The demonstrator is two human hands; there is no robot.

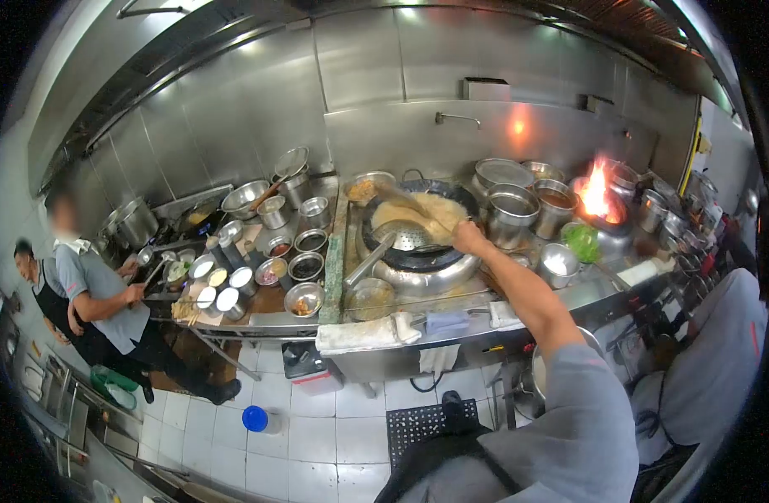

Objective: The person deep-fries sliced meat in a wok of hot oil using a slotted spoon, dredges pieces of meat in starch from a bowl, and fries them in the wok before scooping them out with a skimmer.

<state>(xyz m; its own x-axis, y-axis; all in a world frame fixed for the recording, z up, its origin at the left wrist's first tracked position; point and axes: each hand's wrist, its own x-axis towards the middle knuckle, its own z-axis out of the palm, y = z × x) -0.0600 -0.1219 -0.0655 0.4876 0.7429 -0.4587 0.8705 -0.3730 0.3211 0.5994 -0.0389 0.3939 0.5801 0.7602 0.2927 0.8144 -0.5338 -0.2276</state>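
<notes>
My right hand is closed round the handle of a ladle, whose head is smeared by motion. It reaches over the right rim of a large dark wok with pale, cloudy yellowish liquid in it. A perforated skimmer lies across the wok's near side. Its thick metal handle slants out over the left rim, with no hand on it. My left hand is out of view.
Flames rise from a burner at the right. Metal pots stand between it and the wok. Seasoning bowls fill the left counter. Two co-workers stand at left, another person at right. Folded towels line the front edge.
</notes>
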